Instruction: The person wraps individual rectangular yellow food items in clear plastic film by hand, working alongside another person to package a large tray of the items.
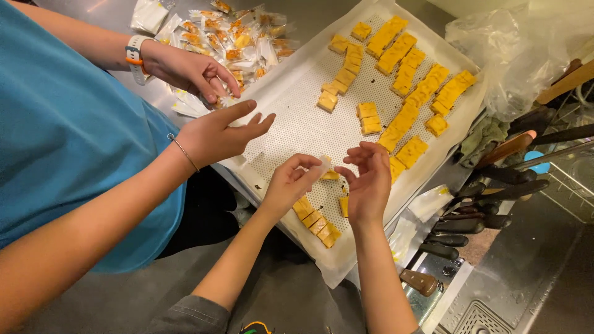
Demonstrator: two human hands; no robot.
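My left hand [288, 184] pinches a small clear wrapper with a yellow square piece [328, 174] in it, just above the near part of the tray. My right hand [369, 182] hovers right beside it with fingers curled and apart, the thumb close to the piece; nothing shows in its grip. Under both hands lies a white perforated tray [297, 117] lined with paper. A short row of yellow pieces [317, 221] sits at its near edge, and several longer rows of yellow pieces [408, 93] fill its far side.
A person in a teal shirt stands at the left; one of that person's hands [218, 134] rests at the tray's edge, the other hand [189, 69] is by a pile of wrapped pieces [238, 37]. Dark-handled knives [482, 207] lie at the right. A crumpled plastic bag [526, 49] sits at the far right.
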